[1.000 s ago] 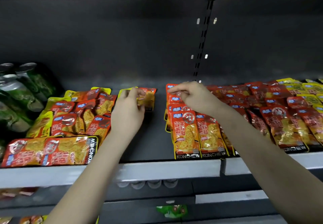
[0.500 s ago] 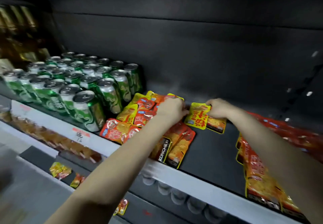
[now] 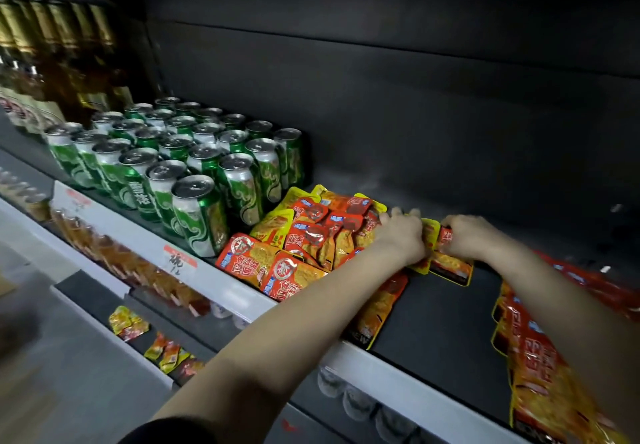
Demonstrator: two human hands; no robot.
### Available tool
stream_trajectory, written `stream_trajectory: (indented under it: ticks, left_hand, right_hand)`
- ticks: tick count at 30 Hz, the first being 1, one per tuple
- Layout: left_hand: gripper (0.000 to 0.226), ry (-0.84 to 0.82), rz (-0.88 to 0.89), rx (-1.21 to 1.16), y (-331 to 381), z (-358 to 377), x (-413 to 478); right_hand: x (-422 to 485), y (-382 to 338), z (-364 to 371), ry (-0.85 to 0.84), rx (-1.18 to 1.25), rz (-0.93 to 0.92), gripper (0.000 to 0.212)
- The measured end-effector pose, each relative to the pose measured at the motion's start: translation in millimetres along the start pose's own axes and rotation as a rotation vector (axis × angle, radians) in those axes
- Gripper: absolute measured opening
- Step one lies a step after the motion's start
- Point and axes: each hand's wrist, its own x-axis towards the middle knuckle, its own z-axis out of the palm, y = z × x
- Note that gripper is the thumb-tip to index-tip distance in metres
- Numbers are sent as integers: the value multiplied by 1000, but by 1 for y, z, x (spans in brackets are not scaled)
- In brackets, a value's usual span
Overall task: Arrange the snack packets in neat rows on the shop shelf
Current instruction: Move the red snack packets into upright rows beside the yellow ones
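Perhaps halfway: red-and-yellow foil snack packets (image 3: 533, 357) at right lie rowed, left heap (image 3: 322, 229) jumbled (beside green cans (image 3: 201, 215)). Left hand (image 3: 401, 235) has its grip closed on a yellow-edged packet (image 3: 431, 232), right hand (image 3: 467, 235) on a red packet (image 3: 450, 268).

A bare strip of dark shelf deck (image 3: 446, 319) is running from the front lip back toward the rear panel (image 3: 415, 125), leaving room for a hand to slide in. The left hand (image 3: 403, 235) and right hand (image 3: 471, 235) are blocking its far end, gripping a yellow-edged packet (image 3: 430, 235) and a red packet (image 3: 450, 267) lying there. Heaped snack packets (image 3: 311, 232) are crowding the left side, just beside upright green cans (image 3: 194, 173); packet rows (image 3: 533, 357) are bordering the right.
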Motion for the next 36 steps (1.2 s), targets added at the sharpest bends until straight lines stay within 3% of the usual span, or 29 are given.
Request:
stream_trajectory:
  ticks: [8,14,19,22,24,27,31,36]
  left_hand:
    - [54,40,-10,124,-1,-2,0]
    - [50,134,1,-141,-7,-11,4]
    - [57,125,-40,-312,-13,-39,9]
    - [54,150,-91,-410,-24,-56,13]
    - [51,185,-108,-503,-36,-69,14]
    - [48,280,-163,-589,-64,-90,11]
    - [42,364,-345,-637,-114,-105,1]
    - [37,431,-448,-354,-136,-97,-22]
  right_hand:
    - [-1,13,-7,-82,97,87,77]
    - [-4,15,1,-38,184,77,74]
    - [-6,26,4,134,664,147,60]
    - [-11,27,-1,36,1174,215,54]
    - [-17,22,-6,-52,1366,230,50]
    - [-21,14,-5,-112,1158,192,45]
    - [-21,4,3,-5,754,58,47]
    - [-24,-8,6,3,492,-57,44]
